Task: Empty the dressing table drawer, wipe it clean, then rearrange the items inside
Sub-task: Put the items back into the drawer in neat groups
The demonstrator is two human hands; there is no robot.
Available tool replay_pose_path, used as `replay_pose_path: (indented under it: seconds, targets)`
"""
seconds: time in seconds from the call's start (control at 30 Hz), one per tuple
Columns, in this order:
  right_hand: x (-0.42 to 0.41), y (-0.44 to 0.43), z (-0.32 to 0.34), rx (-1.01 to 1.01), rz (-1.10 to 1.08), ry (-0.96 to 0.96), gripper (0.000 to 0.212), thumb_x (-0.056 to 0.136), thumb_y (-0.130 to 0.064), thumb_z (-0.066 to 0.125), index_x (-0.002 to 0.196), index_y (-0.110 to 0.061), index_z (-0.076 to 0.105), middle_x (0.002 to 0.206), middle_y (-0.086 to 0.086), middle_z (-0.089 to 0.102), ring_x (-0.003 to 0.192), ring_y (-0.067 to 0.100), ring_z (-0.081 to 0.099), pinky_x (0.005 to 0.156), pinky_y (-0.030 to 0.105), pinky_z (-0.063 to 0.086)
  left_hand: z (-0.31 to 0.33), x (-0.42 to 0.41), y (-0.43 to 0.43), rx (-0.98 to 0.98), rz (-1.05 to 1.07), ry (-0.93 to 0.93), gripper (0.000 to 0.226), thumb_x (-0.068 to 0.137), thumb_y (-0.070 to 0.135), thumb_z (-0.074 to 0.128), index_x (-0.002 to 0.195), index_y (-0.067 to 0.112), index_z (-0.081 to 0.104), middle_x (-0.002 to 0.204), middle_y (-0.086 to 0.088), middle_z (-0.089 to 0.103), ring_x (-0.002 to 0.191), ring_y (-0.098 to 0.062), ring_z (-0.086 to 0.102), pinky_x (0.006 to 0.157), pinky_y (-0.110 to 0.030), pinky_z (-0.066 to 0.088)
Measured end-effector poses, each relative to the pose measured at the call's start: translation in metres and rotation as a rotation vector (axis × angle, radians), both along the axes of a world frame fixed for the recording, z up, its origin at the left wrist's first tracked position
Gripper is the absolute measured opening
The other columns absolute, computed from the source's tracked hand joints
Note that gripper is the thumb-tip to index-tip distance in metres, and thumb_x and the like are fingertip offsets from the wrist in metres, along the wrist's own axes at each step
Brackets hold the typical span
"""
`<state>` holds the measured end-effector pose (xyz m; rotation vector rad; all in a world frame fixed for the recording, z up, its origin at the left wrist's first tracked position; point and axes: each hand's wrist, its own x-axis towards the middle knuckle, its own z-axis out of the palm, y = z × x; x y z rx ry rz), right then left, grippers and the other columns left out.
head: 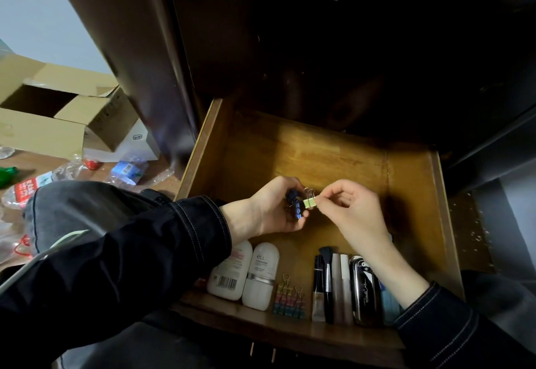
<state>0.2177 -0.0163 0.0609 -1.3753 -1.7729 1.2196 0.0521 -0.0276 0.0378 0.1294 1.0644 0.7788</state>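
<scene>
Rearranging looks well along. The drawer (200, 148) has white bottles (246, 273), coloured binder clips (288, 299), brushes (327, 276) and a black case (365, 290) lined along its front. Above mid-drawer, left hand (269, 209) grips blue binder clips (295, 207) and right hand (351, 209) pinches a green binder clip (309, 202). These are unplaced.

Dim warm light, deep shadow at top, wide-angle bending at edges, slight blur

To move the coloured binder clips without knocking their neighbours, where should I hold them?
Probably pinch the wire loops of the coloured binder clips from above, on the far side. They stick out toward bare drawer floor, while a white bottle and a slim tube lie close on either side.
</scene>
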Motion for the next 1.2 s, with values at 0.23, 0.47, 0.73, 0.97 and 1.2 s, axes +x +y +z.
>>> replay_pose_path:
  seconds: [0.23,0.47,0.73,0.97,1.2]
  targets:
    - [0.004,0.004,-0.010,0.021,-0.007,-0.219,0.017,0.087,-0.021,0.075,0.103,-0.025,0.069,0.082,-0.009,0.073,0.080,0.001,0.067,0.072,0.030,0.053,0.004,0.001,0.000,0.044,-0.034,-0.059,0.008,0.091,0.002,0.052,0.097,0.005,0.056,0.079,-0.010,0.059,0.064,-0.016,0.056,0.055,-0.023,0.052]
    - [0.013,0.004,-0.007,0.077,0.048,-0.332,0.008,0.088,-0.029,0.073,0.080,-0.030,0.073,0.076,-0.013,0.071,0.079,0.005,0.066,0.076,0.044,0.059,0.000,-0.001,-0.001,0.013,0.075,0.140,0.006,0.092,0.005,0.052,0.096,0.006,0.056,0.081,-0.013,0.057,0.066,-0.021,0.054,0.056,-0.028,0.048]
    - [0.010,-0.017,-0.021,-0.195,0.700,-0.783,0.008,0.081,-0.031,0.073,0.076,-0.027,0.077,0.066,-0.022,0.069,0.067,-0.003,0.064,0.066,0.028,0.058,0.001,-0.002,0.000,0.010,0.059,0.170,0.011,0.092,0.007,0.047,0.092,0.007,0.057,0.080,-0.011,0.057,0.065,-0.021,0.053,0.057,-0.028,0.047]
    - [0.003,-0.024,-0.032,-0.217,0.761,-0.816,0.008,0.081,-0.033,0.073,0.081,-0.029,0.078,0.068,-0.018,0.068,0.075,0.003,0.066,0.071,0.031,0.059,0.002,-0.001,-0.001,0.013,0.046,0.169,0.011,0.093,0.007,0.046,0.092,0.007,0.057,0.082,-0.011,0.056,0.065,-0.020,0.053,0.057,-0.028,0.047]
    - [0.001,-0.027,-0.035,-0.230,0.832,-0.835,0.010,0.083,-0.033,0.071,0.089,-0.029,0.079,0.074,-0.018,0.069,0.078,0.005,0.067,0.077,0.036,0.061,0.002,-0.001,-0.002,0.013,0.044,0.170,0.011,0.093,0.008,0.046,0.092,0.007,0.057,0.081,-0.011,0.056,0.066,-0.020,0.053,0.058,-0.029,0.046]
